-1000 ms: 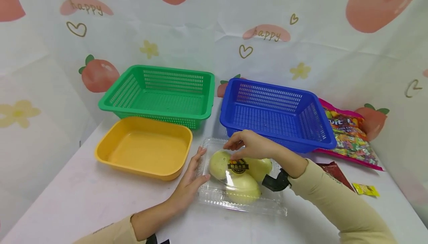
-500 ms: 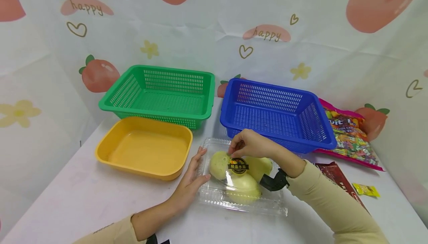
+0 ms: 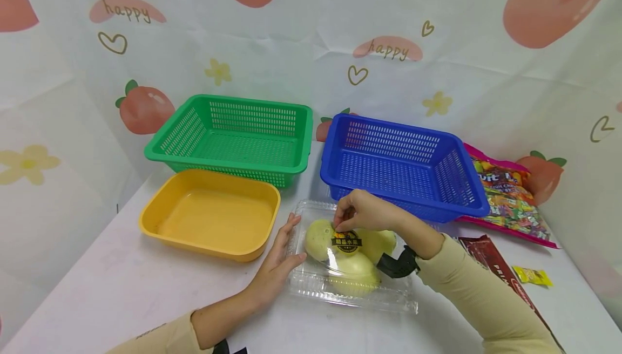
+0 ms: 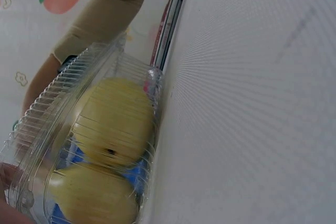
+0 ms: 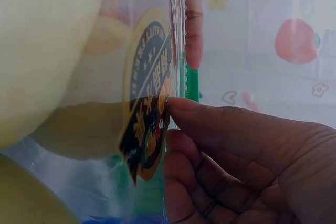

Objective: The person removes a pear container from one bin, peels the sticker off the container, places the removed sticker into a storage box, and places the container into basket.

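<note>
A clear plastic clamshell box (image 3: 311, 281) stands on the table with its lid down and yellow pears (image 3: 353, 273) inside; the left wrist view shows two pears (image 4: 116, 121) through its ribbed wall. On the lid lies a round black-and-gold sticker (image 3: 346, 242). My left hand (image 3: 273, 270) rests along the box's left side, fingers extended and thumb on the lid's edge. Over the lid, my right hand (image 3: 364, 211) has its fingers curled; its thumb and forefinger (image 5: 184, 103) pinch the sticker's far edge, which meets the lid in the right wrist view.
Behind the box sits a blue basket (image 3: 335, 176), with a green basket (image 3: 233, 168) to its left. A yellow tray (image 3: 209, 249) stands left of the box. At right lie a candy bag (image 3: 515, 203), a dark red packet (image 3: 498, 265) and a small yellow packet (image 3: 532, 276).
My right hand's fingertips have closed together and come down slightly onto the sticker's edge. The right forearm has shifted a little, uncovering more of the red packet. My left hand stays put.
</note>
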### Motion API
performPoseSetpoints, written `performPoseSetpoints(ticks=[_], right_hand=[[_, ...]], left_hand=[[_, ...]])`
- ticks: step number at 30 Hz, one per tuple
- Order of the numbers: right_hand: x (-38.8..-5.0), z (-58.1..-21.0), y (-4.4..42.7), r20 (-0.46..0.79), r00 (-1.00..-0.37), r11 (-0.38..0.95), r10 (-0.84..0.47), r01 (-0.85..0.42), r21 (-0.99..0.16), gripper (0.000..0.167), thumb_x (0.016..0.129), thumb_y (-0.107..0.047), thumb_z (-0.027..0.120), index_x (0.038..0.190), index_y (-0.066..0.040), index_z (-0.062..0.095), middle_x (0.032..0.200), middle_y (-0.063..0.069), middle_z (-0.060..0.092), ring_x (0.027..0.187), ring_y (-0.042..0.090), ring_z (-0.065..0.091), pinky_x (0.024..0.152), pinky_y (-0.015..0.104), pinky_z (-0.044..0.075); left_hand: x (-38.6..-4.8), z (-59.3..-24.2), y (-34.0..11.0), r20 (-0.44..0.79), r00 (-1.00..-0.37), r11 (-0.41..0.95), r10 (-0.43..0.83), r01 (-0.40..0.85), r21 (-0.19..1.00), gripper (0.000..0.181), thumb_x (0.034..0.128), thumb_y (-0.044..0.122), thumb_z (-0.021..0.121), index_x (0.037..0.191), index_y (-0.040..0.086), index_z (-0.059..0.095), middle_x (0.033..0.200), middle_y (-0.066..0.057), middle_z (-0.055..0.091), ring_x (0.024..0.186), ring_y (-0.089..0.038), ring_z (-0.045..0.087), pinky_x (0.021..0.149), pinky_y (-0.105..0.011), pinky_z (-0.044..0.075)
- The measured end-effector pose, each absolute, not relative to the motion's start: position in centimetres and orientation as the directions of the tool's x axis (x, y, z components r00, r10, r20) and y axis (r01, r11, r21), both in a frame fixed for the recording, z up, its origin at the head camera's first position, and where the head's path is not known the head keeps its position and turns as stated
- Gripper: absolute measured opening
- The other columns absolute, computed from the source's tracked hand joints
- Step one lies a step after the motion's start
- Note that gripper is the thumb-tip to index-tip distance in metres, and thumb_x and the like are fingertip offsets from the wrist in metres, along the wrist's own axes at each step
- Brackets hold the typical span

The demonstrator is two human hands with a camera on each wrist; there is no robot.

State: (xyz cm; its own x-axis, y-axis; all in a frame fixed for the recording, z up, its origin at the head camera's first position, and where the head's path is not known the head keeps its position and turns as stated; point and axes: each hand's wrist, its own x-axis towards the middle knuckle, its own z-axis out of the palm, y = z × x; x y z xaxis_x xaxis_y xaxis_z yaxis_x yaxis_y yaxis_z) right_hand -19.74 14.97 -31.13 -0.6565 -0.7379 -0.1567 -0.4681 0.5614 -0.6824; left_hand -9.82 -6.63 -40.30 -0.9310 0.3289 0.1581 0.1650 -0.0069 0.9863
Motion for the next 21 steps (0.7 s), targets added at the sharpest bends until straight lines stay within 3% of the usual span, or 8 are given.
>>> performPoseSetpoints(ticks=[4, 7, 11, 21], right_hand=[[-19.64, -31.13, 14.89, -0.155, -0.649, 0.554, -0.745, -0.472, -0.686, 0.004, 0.081, -0.006, 0.069, 0.081, -0.002, 0.069, 0.077, 0.004, 0.068, 0.067, 0.003, 0.056, 0.064, 0.018, 0.053], [-19.58, -31.10, 14.81, -0.157, -0.645, 0.550, -0.748, -0.470, -0.690, 0.004, 0.081, -0.006, 0.069, 0.081, -0.002, 0.069, 0.077, 0.003, 0.068, 0.066, 0.004, 0.056, 0.064, 0.019, 0.053], [-19.55, -31.06, 14.79, -0.145, -0.644, 0.543, -0.751, -0.478, -0.690, 0.006, 0.081, -0.007, 0.069, 0.084, -0.002, 0.069, 0.077, 0.004, 0.068, 0.066, 0.004, 0.057, 0.064, 0.019, 0.053], [-19.70, -31.17, 15.02, -0.114, -0.637, 0.528, -0.762, -0.509, -0.680, 0.004, 0.081, -0.004, 0.068, 0.082, -0.001, 0.070, 0.080, 0.006, 0.069, 0.071, 0.004, 0.060, 0.070, 0.019, 0.054]], left_hand=[[-9.83, -40.34, -6.68, 0.152, -0.931, -0.006, 0.332, 0.159, 0.987, 0.064, 0.0924, 0.004, 0.044, 0.148, 0.011, 0.014, 0.158, -0.009, -0.006, 0.145, -0.029, -0.004, 0.114, -0.013, 0.007], [-9.92, -40.36, -6.72, 0.141, -0.934, -0.003, 0.330, 0.148, 0.989, 0.064, 0.0924, 0.004, 0.044, 0.148, 0.011, 0.014, 0.158, -0.008, -0.006, 0.146, -0.027, -0.003, 0.115, -0.017, 0.007], [-9.98, -40.35, -6.74, 0.134, -0.935, -0.004, 0.328, 0.141, 0.990, 0.064, 0.0922, 0.004, 0.044, 0.148, 0.011, 0.013, 0.158, -0.006, -0.005, 0.146, -0.026, -0.002, 0.109, -0.004, 0.009], [-9.87, -40.27, -6.69, 0.153, -0.929, -0.015, 0.338, 0.158, 0.987, 0.064, 0.0925, 0.004, 0.044, 0.148, 0.009, 0.013, 0.158, -0.008, -0.006, 0.146, -0.029, -0.005, 0.106, -0.001, 0.008]])
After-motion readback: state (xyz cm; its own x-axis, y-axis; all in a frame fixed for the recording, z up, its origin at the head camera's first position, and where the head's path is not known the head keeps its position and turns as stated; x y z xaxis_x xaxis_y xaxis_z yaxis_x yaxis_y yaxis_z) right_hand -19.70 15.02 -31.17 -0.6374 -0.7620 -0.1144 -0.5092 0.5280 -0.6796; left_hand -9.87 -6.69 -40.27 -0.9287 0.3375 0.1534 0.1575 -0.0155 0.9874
